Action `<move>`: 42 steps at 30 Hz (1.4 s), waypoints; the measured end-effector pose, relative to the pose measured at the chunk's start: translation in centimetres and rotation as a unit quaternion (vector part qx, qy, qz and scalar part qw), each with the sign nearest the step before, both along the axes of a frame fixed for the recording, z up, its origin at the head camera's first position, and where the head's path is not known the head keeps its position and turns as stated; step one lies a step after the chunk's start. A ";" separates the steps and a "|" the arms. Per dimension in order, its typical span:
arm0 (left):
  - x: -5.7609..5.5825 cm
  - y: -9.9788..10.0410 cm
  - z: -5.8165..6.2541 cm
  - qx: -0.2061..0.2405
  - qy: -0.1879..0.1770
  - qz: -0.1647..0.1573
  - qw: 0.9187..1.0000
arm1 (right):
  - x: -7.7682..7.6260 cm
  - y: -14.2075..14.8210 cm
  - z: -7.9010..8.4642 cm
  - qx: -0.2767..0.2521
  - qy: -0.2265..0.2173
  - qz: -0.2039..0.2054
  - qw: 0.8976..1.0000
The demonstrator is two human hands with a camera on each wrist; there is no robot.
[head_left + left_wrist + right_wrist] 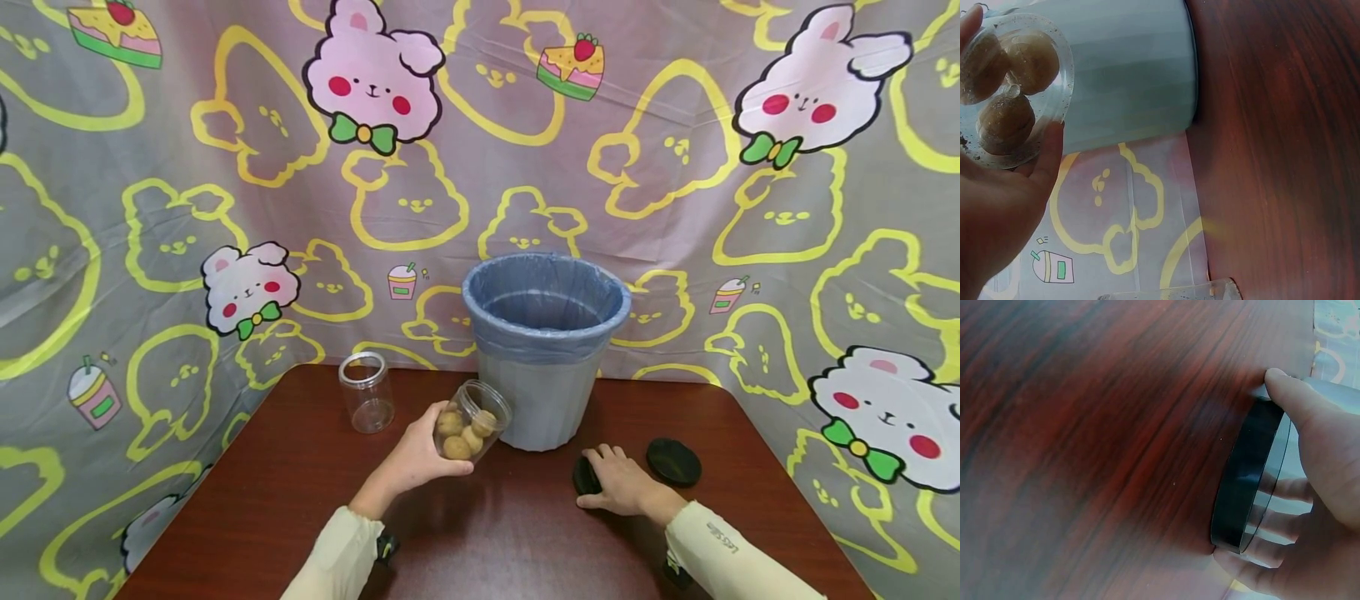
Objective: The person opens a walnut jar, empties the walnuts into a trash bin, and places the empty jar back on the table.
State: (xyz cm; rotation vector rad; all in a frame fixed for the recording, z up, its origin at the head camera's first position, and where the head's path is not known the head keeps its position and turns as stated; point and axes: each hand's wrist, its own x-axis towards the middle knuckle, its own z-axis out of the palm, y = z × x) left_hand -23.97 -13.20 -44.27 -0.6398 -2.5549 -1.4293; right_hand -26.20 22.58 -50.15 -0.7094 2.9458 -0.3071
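In the head view my left hand (420,454) grips a clear plastic jar (491,398) above the table, its open mouth tilted up and to the right. Several brown, walnut-like balls (457,447) lie inside; the left wrist view shows them through the jar's base (1063,94). My right hand (618,481) holds a black round lid (585,477) low at the table, and its palm side hides part of it. In the right wrist view the thumb and fingers span the lid (1246,478) from edge to edge.
A grey bin (547,392) with a blue liner (547,346) stands at the table's back, just behind the jar. Another clear jar (367,396), without a lid, stands at the back left. A second black lid (673,462) lies right of my right hand. Patterned cloth (420,200) hangs behind.
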 end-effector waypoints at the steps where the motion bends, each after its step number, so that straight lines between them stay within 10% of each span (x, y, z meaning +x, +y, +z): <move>1: 0.0 0.0 0.0 0.000 0.001 0.000 1.000 | 0.0 0.0 0.0 0.002 0.001 0.001 1.000; 42: 0.0 0.3 0.4 0.002 -0.009 0.003 1.000 | 0.0 0.1 0.1 0.013 0.008 0.003 1.000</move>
